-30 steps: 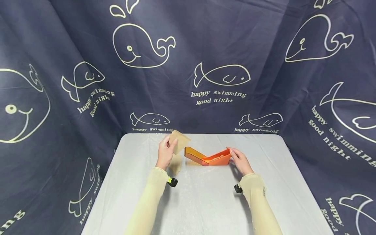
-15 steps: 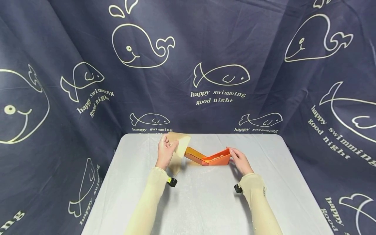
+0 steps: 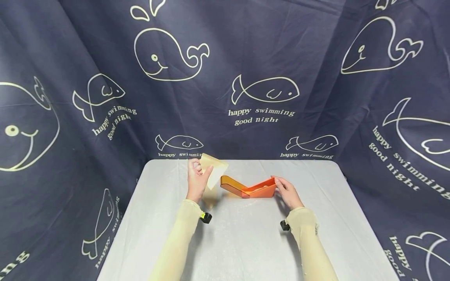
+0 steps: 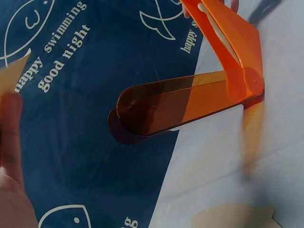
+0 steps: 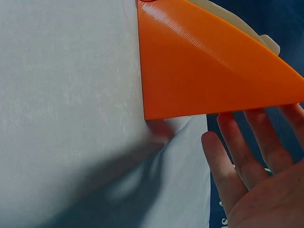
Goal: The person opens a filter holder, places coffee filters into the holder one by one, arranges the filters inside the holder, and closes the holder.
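Note:
In the head view my left hand [image 3: 197, 180] pinches a thin pale yellow sheet [image 3: 215, 171] above the table's far left part. To its right stands an orange wedge-shaped box [image 3: 264, 190] with its see-through amber lid [image 3: 233, 185] swung out to the left. My right hand [image 3: 288, 192] holds the box's right end. Something pale [image 4: 219, 35] lies inside the box in the left wrist view. From the right wrist view, several fingers [image 5: 232, 133] touch the edge of the orange side [image 5: 199, 71]; the thumb is not visible there.
A white-covered table [image 3: 246, 242] carries the box near its far edge. Dark blue cloth [image 3: 225, 50] with fish and whale drawings hangs behind and at both sides. Below the sheet, a tan patch [image 3: 210, 197] shows on the table; whether object or shadow I cannot tell.
The sheet in my left hand has turned and tilted, its pale face now toward the view, and the fingers have shifted on it. My right hand and the box have stayed in place.

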The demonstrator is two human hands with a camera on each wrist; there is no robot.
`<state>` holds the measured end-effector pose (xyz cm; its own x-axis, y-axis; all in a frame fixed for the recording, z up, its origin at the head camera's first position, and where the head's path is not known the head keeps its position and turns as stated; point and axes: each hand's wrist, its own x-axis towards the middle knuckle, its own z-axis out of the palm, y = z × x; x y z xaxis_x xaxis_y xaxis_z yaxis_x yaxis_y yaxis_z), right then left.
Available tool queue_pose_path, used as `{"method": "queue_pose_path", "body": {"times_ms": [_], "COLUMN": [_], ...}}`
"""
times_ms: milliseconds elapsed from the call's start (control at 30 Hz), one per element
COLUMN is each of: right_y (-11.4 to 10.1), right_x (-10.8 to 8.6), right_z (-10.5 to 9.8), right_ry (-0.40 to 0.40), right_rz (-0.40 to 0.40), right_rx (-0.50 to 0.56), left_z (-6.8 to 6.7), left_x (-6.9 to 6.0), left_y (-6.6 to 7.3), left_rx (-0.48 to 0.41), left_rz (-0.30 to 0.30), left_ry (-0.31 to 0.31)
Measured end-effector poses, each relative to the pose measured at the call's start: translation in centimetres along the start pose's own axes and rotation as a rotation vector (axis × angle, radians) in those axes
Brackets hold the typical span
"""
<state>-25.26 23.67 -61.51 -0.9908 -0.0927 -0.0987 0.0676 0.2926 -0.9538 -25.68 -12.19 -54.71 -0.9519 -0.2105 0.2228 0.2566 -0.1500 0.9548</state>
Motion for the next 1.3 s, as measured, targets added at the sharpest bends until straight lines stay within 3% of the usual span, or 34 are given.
{"method": "queue_pose_path", "body": {"times_ms": [133, 367, 533, 667, 800, 900, 1067, 1300], "right_y": [0.11, 0.51, 0.70, 0.66, 0.57, 0.61, 0.67, 0.56], "right_x": [0.08, -0.09, -0.10, -0.17, -0.25, -0.21, -0.12, -0.02], "right_z": [-0.01, -0.04, -0.02, -0.03, 0.02, 0.02, 0.03, 0.03], "right_ry": [-0.003, 0.041, 0.044, 0.040, 0.041, 0.044, 0.053, 0.048], "right_rz": [-0.003, -0.038, -0.042, -0.052, -0.056, -0.051, -0.038, -0.027], "right_rx": [0.000, -0.117, -0.124, -0.118, -0.115, -0.109, -0.105, -0.120], "left_z": [-0.07, -0.20, -0.13, -0.01, 0.03, 0.02, 0.00, 0.17], "left_x": [-0.12, -0.36, -0.37, -0.28, -0.25, -0.33, -0.31, -0.12], "left_y": [0.08, -0.16, -0.26, -0.50, -0.67, -0.66, -0.71, -0.87], "left_rx": [0.024, 0.025, 0.051, 0.101, 0.087, 0.089, 0.170, 0.287], "left_rz": [0.025, -0.031, -0.051, -0.001, 0.058, 0.055, 0.062, 0.182], "left_ry": [-0.019, -0.129, -0.192, -0.215, -0.192, -0.180, -0.184, -0.194]}}
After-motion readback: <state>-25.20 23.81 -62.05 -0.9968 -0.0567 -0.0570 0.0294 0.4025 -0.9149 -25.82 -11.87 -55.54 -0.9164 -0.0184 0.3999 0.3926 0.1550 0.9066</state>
